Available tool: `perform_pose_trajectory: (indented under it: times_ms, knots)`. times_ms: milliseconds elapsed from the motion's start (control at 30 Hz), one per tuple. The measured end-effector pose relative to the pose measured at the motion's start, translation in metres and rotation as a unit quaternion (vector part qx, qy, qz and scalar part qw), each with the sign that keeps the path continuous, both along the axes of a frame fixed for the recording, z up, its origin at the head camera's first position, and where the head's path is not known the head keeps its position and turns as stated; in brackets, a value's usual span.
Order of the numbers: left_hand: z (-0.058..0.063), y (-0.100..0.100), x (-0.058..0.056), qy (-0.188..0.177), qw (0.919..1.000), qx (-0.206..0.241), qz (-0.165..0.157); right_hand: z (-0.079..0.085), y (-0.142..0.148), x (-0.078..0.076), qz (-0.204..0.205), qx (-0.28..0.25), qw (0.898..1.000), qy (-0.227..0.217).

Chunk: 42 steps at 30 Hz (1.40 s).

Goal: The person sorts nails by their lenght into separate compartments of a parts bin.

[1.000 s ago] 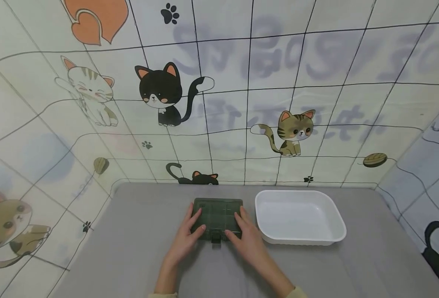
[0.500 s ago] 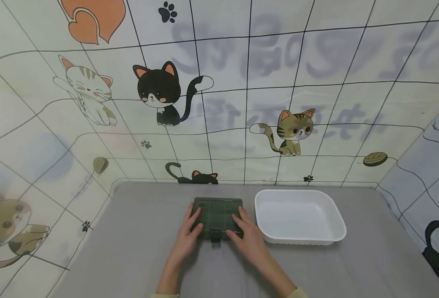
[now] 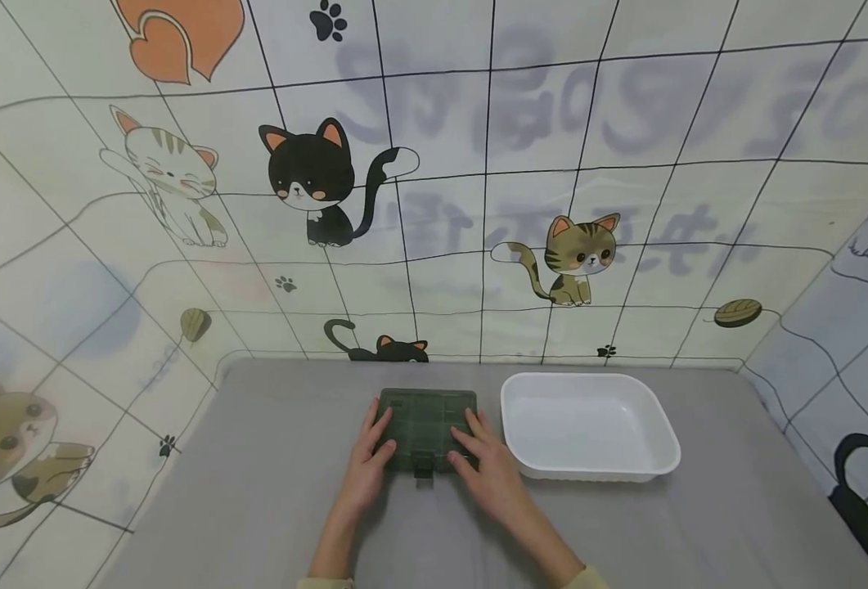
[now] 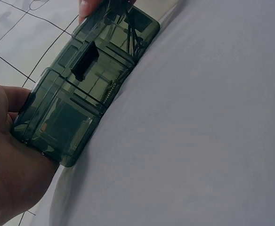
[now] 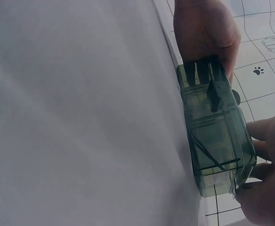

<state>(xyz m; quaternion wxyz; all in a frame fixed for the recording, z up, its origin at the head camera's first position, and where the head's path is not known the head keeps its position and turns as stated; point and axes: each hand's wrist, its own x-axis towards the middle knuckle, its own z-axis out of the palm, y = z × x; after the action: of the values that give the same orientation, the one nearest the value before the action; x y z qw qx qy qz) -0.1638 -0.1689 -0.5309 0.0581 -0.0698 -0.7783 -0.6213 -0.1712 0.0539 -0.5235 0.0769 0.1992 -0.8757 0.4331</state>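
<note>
A see-through dark green compartment box (image 3: 426, 425) with a front latch (image 4: 85, 60) lies closed on the grey table cover. Through its walls in the left wrist view show thin dark sticks (image 4: 133, 33) at one end and a beaded strand (image 4: 114, 82) near the middle. My left hand (image 3: 365, 466) holds the box's left side, its thumb at the lid's edge. On the opposite side my right hand (image 3: 494, 474) holds the box, fingertips on the lid and thumb near the front edge. In the right wrist view, the right fingers (image 5: 260, 148) curve against the lid's side.
Just right of the box stands a white rectangular tray (image 3: 588, 470), close to my right hand. The grey cover (image 3: 272, 458) runs back to a white fabric wall (image 3: 448, 278) printed with cats and grid lines, which also closes off both sides.
My left thumb has slid slightly left toward the lid's edge, and the right fingers have shifted a little on the lid. The box stays in place; the head view has shifted slightly.
</note>
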Motion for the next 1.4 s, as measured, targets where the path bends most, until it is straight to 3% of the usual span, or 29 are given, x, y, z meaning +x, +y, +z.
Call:
perform_pose_trajectory:
  times_ms: [133,267,400,633,1133,1400]
  knots:
    - [-0.011,-0.002,-0.004,0.016,0.9999,-0.002,0.003,0.000,0.000,-0.001,0.011,-0.009,1.000,0.010]
    - [-0.012,-0.002,-0.004,0.025,0.9997,-0.010,0.000,-0.002,0.001,-0.002,0.001,-0.029,1.000,0.000]
    - [-0.007,-0.002,-0.003,0.017,0.9998,-0.012,-0.002,-0.002,0.003,-0.003,-0.001,-0.040,0.999,-0.005]
    - [0.022,0.003,0.008,-0.004,1.0000,-0.001,-0.003,0.000,0.006,-0.007,0.013,0.001,1.000,0.024]
    - [0.016,0.002,0.008,-0.010,0.9998,0.014,0.013,0.001,0.008,-0.006,0.029,0.027,0.999,0.018]
    - [0.017,0.005,0.009,0.003,0.9996,0.018,0.021,0.000,0.006,-0.006,0.034,0.074,0.996,0.027]
